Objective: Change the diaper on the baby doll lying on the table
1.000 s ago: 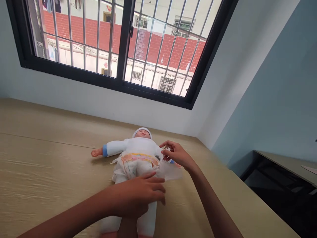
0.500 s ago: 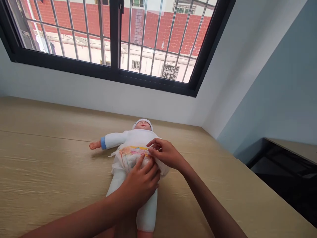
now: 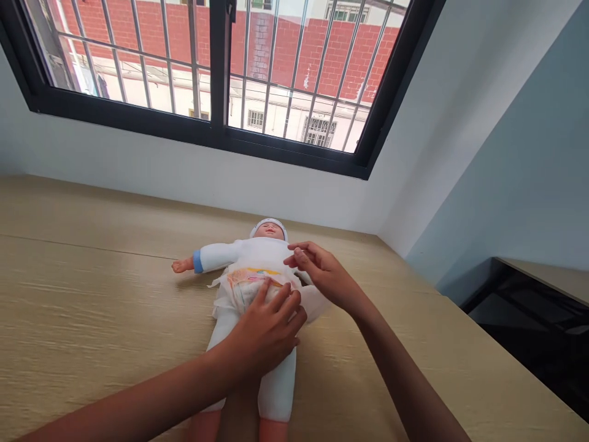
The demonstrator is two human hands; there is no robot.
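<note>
Head view: left hand [image 3: 269,328] covers part of diaper [image 3: 243,283]; window [image 3: 221,138] beyond.

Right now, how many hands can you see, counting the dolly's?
3: left hand over the diaper, right hand by the doll's chest, doll's hand beside its blue cuff. The doll's other hand is hidden.

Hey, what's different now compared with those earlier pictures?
The left hand has come up the doll and now rests on the front of the diaper. The right hand, at the diaper's waist a moment ago, has drawn off it, up and to the right. The doll still lies face up.
</note>
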